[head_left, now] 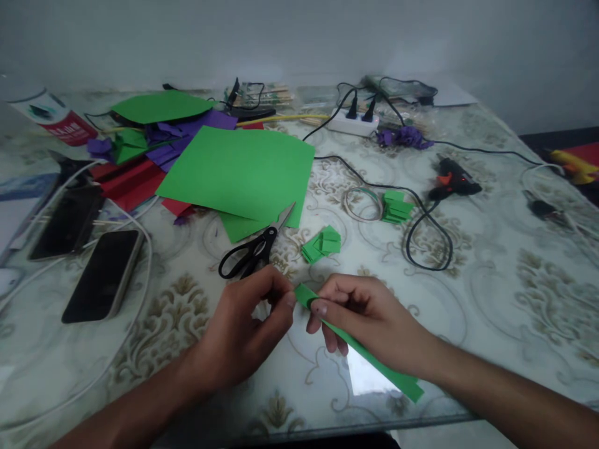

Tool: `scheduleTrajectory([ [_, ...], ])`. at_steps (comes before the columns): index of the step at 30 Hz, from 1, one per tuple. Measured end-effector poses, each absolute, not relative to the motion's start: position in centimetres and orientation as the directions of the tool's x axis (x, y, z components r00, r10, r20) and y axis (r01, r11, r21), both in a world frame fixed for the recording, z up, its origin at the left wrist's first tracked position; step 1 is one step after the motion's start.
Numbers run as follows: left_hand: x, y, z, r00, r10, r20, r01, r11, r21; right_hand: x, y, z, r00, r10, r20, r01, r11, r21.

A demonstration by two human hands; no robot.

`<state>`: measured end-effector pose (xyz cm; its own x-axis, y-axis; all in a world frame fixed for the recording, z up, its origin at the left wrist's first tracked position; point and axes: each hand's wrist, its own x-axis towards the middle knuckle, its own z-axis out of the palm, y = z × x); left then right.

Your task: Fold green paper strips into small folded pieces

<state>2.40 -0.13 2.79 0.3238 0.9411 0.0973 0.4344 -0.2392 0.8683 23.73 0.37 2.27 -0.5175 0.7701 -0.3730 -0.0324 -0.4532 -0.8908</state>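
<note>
A long narrow green paper strip (374, 358) slants down to the right across the front of the table. My right hand (360, 312) is closed on it near its upper end, thumb on top. Thumb and forefinger of my left hand (255, 321) pinch together at the strip's upper left tip. Just beyond my hands lie small folded green paper pieces (322, 243). Black-handled scissors (257, 246) rest above my left hand, their blades on a large green sheet (243, 171).
Two phones (103, 274) and a white cable lie at left. Red paper (133, 184) and purple paper (187, 137) are piled behind. A black glue gun (453, 179), a tape ring (362, 204), more green pieces (397, 207) and a power strip (353, 121) are at right.
</note>
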Motion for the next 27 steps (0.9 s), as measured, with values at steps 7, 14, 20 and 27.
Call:
scheduleTrajectory([
  [7, 2.42, -0.03, 3.01, 0.309, 0.950, 0.045, 0.429, -0.181, 0.885, 23.77, 0.53, 2.34, -0.525, 0.758, -0.387, -0.048, -0.481, -0.876],
  [14, 2.31, 0.11, 2.85, 0.307, 0.951, 0.036, 0.411, -0.167, 0.896, 23.73, 0.78, 2.37, -0.550, 0.731, -0.403, -0.092, -0.533, -0.841],
  [20, 2.20, 0.09, 2.76, 0.294, 0.955, -0.051, 0.400, -0.074, 0.914, 23.94, 0.93, 1.91, -0.619, 0.668, -0.413, -0.130, -0.606, -0.785],
  [27, 2.06, 0.29, 2.62, 0.305, 0.943, -0.136, 0.355, 0.020, 0.934, 23.80, 0.83, 1.92, -0.630, 0.662, -0.407, -0.142, -0.613, -0.777],
])
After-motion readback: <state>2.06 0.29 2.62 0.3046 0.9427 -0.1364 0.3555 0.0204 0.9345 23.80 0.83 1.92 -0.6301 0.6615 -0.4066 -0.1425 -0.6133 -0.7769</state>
